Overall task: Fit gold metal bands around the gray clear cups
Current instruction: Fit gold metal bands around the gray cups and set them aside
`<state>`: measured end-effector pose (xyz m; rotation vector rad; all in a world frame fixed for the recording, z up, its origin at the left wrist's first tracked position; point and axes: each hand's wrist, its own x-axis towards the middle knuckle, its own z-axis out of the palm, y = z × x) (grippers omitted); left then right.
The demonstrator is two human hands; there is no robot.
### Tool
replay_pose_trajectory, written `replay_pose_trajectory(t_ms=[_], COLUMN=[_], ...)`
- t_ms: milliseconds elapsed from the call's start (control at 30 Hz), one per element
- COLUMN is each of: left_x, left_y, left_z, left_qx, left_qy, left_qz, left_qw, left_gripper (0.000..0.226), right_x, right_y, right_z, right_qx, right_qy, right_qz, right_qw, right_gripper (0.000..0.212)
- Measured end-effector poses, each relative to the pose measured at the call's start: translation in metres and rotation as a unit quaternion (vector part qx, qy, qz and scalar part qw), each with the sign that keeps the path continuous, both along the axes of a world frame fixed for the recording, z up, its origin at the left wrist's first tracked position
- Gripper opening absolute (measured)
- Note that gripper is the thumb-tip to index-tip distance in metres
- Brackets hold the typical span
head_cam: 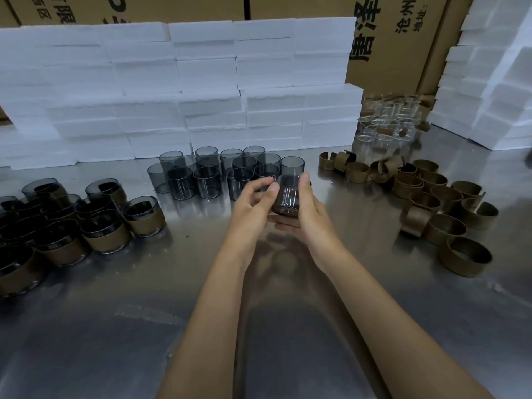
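— What are the hands doing?

— The right hand (pixel 309 208) wraps a gray cup (pixel 288 201), thumb up one side; the left hand (pixel 253 205) has curled fingers touching its near wall. The cup looks tilted, mouth away from the person.

— Is a band on it?

— I cannot tell; the lower part looks brownish.

— Where are the loose ones?

— The gold bands (pixel 443 203) lie toward the bench's right edge, nearer the right hand. Bare cups (pixel 207 177) stand just behind the hands, finished cups (pixel 106 228) at the left edge.
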<state>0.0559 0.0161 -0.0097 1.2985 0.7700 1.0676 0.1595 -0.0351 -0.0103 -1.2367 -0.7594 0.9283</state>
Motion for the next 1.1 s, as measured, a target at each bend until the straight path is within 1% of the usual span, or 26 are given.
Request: replay_pose_trajectory(t_ms=[67, 133, 267, 333, 400, 467, 533, 600, 667, 733, 767, 833, 933, 1033, 1067, 1100], left_x=[-0.002, -0.003, -0.001, -0.002, -0.002, 0.0, 0.002, 0.001, 0.0, -0.001, -0.001, -0.001, -0.001, -0.004, -0.005, -0.005], left_y=[0.002, 0.002, 0.001, -0.001, -0.004, -0.007, -0.01, -0.01, -0.01, -0.01, -0.01, -0.01, -0.01, -0.006, -0.005, -0.004], left_z=[0.0, 0.001, 0.003, 0.003, 0.005, 0.005, 0.005, 0.006, 0.007, 0.009, 0.009, 0.009, 0.007, 0.005, 0.004, 0.004], left_qx=[0.039, 0.05, 0.016, 0.003, 0.011, 0.023, 0.016, -0.007, -0.028, -0.05, -0.062, -0.07, -0.082, -0.09, -0.091, -0.091], left_qy=[0.007, 0.024, 0.04, 0.038, 0.043, 0.051, 0.049, 0.037, 0.016, -0.027, -0.045, -0.041, -0.021, -0.005, 0.004, 0.011], left_qz=[0.02, 0.025, 0.034, 0.031, 0.029, 0.013, -0.003, -0.016, -0.03, -0.041, -0.049, -0.067, -0.084, -0.081, -0.083, -0.086], left_qw=[0.999, 0.998, 0.998, 0.999, 0.999, 0.998, 0.999, 0.999, 0.999, 0.998, 0.996, 0.994, 0.993, 0.993, 0.992, 0.992], left_gripper=[0.016, 0.014, 0.009, 0.018, 0.03, 0.029, 0.023, 0.025, 0.035, 0.052, 0.057, 0.06, 0.062, 0.05, 0.046, 0.042], right_x=[0.0, 0.002, 0.006, 0.007, 0.008, 0.008, 0.007, 0.005, 0.003, 0.003, 0.003, 0.002, -0.001, -0.003, -0.002, -0.001], right_y=[0.0, 0.001, 0.003, 0.002, 0.0, -0.002, -0.003, -0.004, -0.004, -0.006, -0.006, -0.008, -0.009, -0.01, -0.01, -0.01], right_z=[-0.001, -0.002, -0.005, -0.006, -0.005, -0.004, -0.003, -0.002, 0.0, 0.002, 0.003, 0.005, 0.007, 0.007, 0.007, 0.008], right_qx=[0.005, 0.014, 0.015, 0.03, 0.045, 0.05, 0.033, 0.017, 0.009, -0.009, -0.018, -0.019, -0.01, -0.013, -0.014, -0.012], right_qy=[0.0, -0.007, -0.051, -0.06, -0.067, -0.075, -0.09, -0.072, -0.025, 0.013, 0.02, 0.012, -0.024, -0.064, -0.061, -0.051], right_qz=[-0.017, -0.04, -0.107, -0.121, -0.126, -0.125, -0.12, -0.113, -0.088, -0.035, -0.006, 0.03, 0.007, -0.011, -0.014, -0.018], right_qw=[1.0, 0.999, 0.993, 0.99, 0.989, 0.988, 0.988, 0.991, 0.996, 0.999, 1.0, 0.999, 1.0, 0.998, 0.998, 0.998], right_gripper=[0.056, 0.052, 0.044, 0.037, 0.029, 0.021, 0.026, 0.039, 0.059, 0.08, 0.085, 0.083, 0.075, 0.056, 0.054, 0.055])
